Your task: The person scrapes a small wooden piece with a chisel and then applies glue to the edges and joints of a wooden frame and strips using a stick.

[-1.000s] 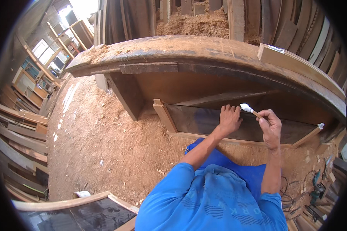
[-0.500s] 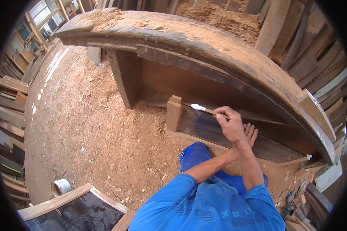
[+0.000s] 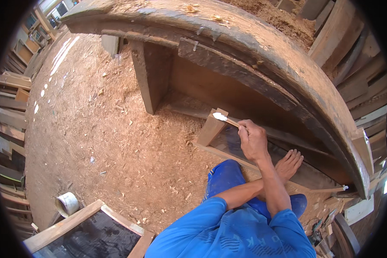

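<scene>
My right hand [image 3: 253, 138] pinches a thin wooden stick [image 3: 232, 122] with a white, paste-like blob [image 3: 219, 116] on its tip. That tip is at the notched top end of a short wooden post [image 3: 211, 131], part of a low frame with a dark panel [image 3: 231, 139]. Whether the white tip touches the wood, I cannot tell. My left arm crosses beneath the right one. Its hand [image 3: 289, 164] rests on the frame farther right, fingers stretched out, holding nothing.
A big curved wooden workbench top [image 3: 245, 47] arches over the frame, on a thick leg [image 3: 144, 81]. Sawdust and shavings cover the floor [image 3: 116, 142]. A white bucket [image 3: 68, 204] and another framed dark panel [image 3: 90, 234] are at the lower left. Planks [image 3: 8, 124] line the left side.
The white tip has come from beside the post onto its top end. My left hand shows farther from the right one, and the whole view has shifted slightly.
</scene>
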The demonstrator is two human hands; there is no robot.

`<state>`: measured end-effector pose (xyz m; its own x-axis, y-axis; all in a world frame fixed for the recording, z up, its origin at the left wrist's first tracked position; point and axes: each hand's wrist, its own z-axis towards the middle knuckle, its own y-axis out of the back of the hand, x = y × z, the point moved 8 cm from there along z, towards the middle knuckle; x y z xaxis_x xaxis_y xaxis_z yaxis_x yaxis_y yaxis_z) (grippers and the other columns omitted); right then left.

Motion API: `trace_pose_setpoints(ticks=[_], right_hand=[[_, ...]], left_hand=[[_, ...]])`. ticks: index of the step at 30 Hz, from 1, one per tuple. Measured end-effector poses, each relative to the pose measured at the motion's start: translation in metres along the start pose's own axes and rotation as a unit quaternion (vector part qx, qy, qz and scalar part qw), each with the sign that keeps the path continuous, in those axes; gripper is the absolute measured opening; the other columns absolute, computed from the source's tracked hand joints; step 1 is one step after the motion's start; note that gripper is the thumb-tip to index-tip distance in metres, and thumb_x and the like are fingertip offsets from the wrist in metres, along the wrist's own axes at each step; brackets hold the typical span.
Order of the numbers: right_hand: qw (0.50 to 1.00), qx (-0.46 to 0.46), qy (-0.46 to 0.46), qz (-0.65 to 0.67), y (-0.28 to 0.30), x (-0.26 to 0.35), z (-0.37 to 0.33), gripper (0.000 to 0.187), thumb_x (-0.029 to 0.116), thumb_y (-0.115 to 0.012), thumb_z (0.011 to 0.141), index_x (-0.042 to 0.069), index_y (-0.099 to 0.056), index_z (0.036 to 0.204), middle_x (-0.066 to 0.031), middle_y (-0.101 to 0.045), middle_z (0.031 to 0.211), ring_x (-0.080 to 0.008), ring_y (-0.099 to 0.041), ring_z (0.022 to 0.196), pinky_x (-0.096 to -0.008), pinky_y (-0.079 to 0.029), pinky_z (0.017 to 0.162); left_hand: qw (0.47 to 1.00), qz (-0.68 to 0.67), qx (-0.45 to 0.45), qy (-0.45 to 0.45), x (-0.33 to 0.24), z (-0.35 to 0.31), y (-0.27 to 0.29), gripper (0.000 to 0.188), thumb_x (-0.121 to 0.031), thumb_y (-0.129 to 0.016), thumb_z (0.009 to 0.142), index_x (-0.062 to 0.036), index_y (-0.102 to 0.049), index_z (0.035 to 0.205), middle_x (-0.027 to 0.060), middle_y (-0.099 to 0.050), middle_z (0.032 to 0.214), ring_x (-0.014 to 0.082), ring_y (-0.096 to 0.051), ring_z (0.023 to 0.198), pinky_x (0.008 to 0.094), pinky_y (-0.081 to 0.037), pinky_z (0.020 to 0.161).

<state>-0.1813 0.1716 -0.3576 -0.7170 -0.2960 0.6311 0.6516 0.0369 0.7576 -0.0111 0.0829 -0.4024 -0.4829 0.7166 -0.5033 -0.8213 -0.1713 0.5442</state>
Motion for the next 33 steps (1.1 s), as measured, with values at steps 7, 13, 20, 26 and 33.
trace_pose_setpoints(ticks=[7,13,20,26,33], right_hand=[[0.994,-0.036,0.033,0.099,0.035,-0.008,0.004,0.013,0.007,-0.059,0.093,0.000,-0.067,0.099,-0.0109,-0.068,0.080,-0.0202,-0.067,0.074,-0.0334,-0.051,0.071],[0.981,0.079,-0.013,0.179,0.010,-0.045,-0.003,0.015,0.010,-0.059,0.094,-0.001,-0.067,0.101,-0.0091,-0.071,0.082,-0.0153,-0.067,0.077,-0.0309,-0.051,0.073],[0.977,0.075,-0.037,0.196,0.017,-0.054,0.003,0.018,0.013,-0.058,0.096,-0.002,-0.067,0.103,-0.0063,-0.069,0.081,-0.0110,-0.064,0.078,-0.0275,-0.050,0.071],[0.977,0.079,-0.046,0.195,0.021,-0.054,0.004,0.018,0.012,-0.058,0.097,-0.003,-0.066,0.103,-0.0050,-0.068,0.080,-0.0085,-0.062,0.077,-0.0264,-0.049,0.070],[0.968,0.096,-0.063,0.223,0.015,-0.047,-0.003,0.017,0.011,-0.059,0.097,-0.003,-0.066,0.103,-0.0041,-0.068,0.081,-0.0088,-0.062,0.077,-0.0270,-0.049,0.071]], left_hand=[[0.999,-0.010,-0.039,-0.021,0.008,-0.002,-0.004,0.054,-0.013,-0.053,0.085,0.0084,-0.051,0.135,0.0242,-0.058,0.133,0.0379,-0.055,0.128,0.0482,-0.036,0.116],[0.998,-0.023,-0.053,-0.037,0.008,-0.006,-0.020,0.057,-0.015,-0.051,0.085,0.0092,-0.049,0.137,0.0283,-0.054,0.139,0.0424,-0.051,0.132,0.0532,-0.035,0.115],[0.936,-0.318,0.148,0.006,0.028,-0.092,0.070,0.048,-0.022,-0.068,0.089,-0.0049,-0.059,0.133,0.0197,-0.052,0.147,0.0388,-0.049,0.137,0.0486,-0.036,0.116],[0.791,-0.245,-0.193,0.526,0.295,-0.226,0.193,0.034,-0.033,-0.052,0.104,-0.0013,-0.062,0.105,0.0135,-0.065,0.096,0.0225,-0.061,0.095,0.0387,-0.049,0.087],[0.818,-0.324,-0.248,0.404,0.324,-0.102,0.212,0.063,-0.061,-0.027,0.106,-0.0045,-0.050,0.125,0.0124,-0.059,0.106,0.0234,-0.054,0.107,0.0391,-0.043,0.097]])
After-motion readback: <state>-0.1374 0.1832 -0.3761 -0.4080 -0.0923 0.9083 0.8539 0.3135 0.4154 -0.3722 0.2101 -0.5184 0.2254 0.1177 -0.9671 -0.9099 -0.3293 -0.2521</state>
